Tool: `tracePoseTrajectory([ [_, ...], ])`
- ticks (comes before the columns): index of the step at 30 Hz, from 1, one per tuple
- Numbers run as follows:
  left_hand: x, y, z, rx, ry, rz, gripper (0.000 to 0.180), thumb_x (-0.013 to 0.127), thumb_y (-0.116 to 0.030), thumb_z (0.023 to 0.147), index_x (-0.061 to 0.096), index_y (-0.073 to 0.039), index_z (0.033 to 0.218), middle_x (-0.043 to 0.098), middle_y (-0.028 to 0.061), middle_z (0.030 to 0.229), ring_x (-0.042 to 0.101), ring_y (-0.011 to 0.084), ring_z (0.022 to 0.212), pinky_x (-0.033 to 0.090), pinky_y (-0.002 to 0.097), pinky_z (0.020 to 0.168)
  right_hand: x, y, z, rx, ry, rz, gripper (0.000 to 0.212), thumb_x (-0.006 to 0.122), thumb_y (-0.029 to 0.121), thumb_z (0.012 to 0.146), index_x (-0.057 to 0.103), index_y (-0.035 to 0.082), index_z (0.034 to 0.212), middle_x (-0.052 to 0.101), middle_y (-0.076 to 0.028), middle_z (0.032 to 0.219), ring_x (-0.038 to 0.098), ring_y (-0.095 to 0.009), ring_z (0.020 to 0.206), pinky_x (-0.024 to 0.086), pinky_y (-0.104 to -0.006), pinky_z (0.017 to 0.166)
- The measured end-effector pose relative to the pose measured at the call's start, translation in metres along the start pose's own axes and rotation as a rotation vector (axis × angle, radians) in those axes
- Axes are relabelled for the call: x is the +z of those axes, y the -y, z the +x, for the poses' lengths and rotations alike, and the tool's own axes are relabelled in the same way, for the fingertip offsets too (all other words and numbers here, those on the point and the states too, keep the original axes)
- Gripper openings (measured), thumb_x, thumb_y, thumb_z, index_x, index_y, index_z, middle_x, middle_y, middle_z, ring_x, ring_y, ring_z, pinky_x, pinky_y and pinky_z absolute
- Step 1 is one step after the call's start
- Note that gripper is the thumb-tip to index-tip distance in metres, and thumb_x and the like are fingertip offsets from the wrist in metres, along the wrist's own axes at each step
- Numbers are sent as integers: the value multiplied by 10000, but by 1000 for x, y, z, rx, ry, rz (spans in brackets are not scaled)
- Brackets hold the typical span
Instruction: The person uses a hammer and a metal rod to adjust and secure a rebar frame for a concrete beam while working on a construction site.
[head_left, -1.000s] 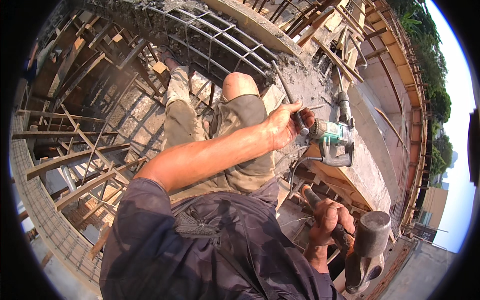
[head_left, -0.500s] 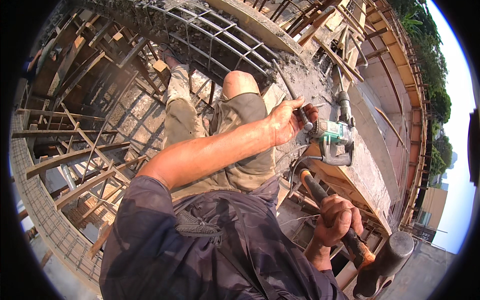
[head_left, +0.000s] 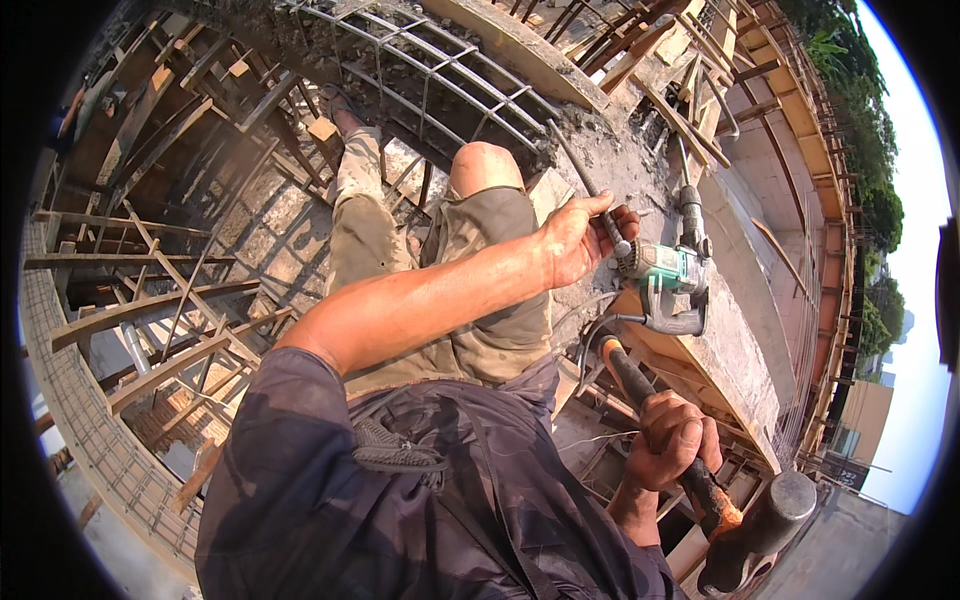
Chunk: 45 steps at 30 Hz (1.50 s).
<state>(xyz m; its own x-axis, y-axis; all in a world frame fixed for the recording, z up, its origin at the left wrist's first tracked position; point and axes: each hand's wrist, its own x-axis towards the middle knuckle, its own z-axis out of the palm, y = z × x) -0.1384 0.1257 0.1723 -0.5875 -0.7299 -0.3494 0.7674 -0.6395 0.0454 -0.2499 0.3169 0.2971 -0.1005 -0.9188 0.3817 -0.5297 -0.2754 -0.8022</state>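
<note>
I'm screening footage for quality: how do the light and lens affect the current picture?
Head view: hard sunlight, with a highlight on the hammer head; head view: crisscross shadows on the floor below; head view: fisheye bends the mesh-covered strip near the black rim; head view: sky bright and pale.
</note>
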Motion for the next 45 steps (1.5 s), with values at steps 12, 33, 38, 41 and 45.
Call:
tracePoseTrajectory([
  [12, -6, -5, 7, 11, 44, 47, 231, 524, -240, 1018, 624, -32, 1016, 694, 70, 881, 688, 187, 819, 545, 309, 693, 1, -2, -4, 109, -49, 126, 325, 564, 148, 967, 392, 76, 701, 409, 18, 556, 358, -71, 484, 350, -270, 479],
  [33, -1, -13, 15, 6, 25, 68, 243, 514, -239, 1018, 564, -2, 1029, 697, 133, 970, 700, 208, 826, 596, 306, 760, 28, -89, 11, 461, 224, -349, 158, 682, 114, 845, 650, -37, 812, 533, -63, 545, 450, -72, 576, 408, -300, 518],
  [38, -15, -16, 18, 16, 59, 122, 216, 573, -236, 997, 622, -29, 1035, 702, 88, 962, 689, 172, 852, 583, 288, 728, 26, -39, -3, 374, 149, -248, 126, 665, 116, 872, 619, 11, 822, 586, -74, 612, 513, -104, 558, 425, -291, 545],
  [41, -20, -15, 17, 42, 51, 128, 221, 571, -243, 999, 629, -31, 1019, 700, 94, 960, 691, 182, 835, 592, 294, 714, -3, 9, 7, 155, 31, -216, 360, 575, 128, 952, 401, 100, 638, 476, -8, 528, 408, -63, 450, 364, -239, 460],
  [45, -13, -13, 17, 11, 14, 146, 235, 570, -260, 1000, 630, -34, 1025, 699, 91, 956, 685, 175, 838, 590, 297, 714, 17, -29, 13, 57, -35, 2, 339, 569, 100, 925, 427, 57, 620, 461, -14, 503, 424, -106, 451, 364, -284, 469],
])
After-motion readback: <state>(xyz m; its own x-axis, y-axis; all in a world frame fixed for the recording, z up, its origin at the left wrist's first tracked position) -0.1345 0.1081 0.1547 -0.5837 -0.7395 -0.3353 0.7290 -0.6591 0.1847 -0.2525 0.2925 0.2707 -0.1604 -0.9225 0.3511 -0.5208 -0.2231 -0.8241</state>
